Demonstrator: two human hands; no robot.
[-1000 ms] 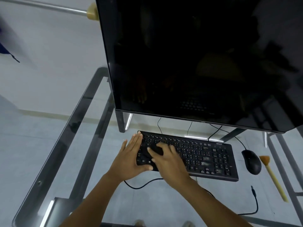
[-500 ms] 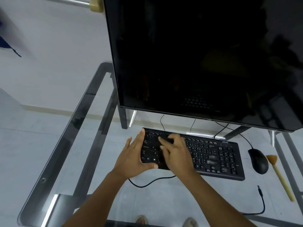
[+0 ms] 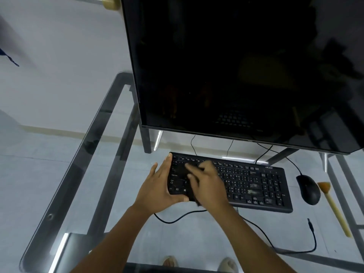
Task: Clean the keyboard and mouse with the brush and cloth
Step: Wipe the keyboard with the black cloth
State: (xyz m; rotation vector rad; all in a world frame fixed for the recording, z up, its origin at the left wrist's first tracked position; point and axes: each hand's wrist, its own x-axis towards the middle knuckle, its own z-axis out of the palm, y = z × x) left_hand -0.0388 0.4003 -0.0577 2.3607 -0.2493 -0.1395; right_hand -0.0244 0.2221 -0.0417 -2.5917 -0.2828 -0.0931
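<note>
- Glass desk (image 3: 65, 194) on a grey metal frame; pale tiled floor (image 3: 29, 174) seen through it
- Plain white wall (image 3: 65, 56) with cream skirting (image 3: 59, 131)
- Dark monitor (image 3: 236, 66) standing at the back

The keyboard (image 3: 246, 180) is black with white legends (some blurred); at its 3 o'clock the mouse (image 3: 308, 189) is black, the brush (image 3: 332, 205) tan with orange bristles. The monitor (image 3: 236, 66) is black.

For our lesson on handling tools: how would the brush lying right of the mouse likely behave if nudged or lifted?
The brush looks light: its handle is thin. The straight stick probably stays stiff when lifted. On the smooth glass table it may slide or roll, though its flared head might limit that.
</note>
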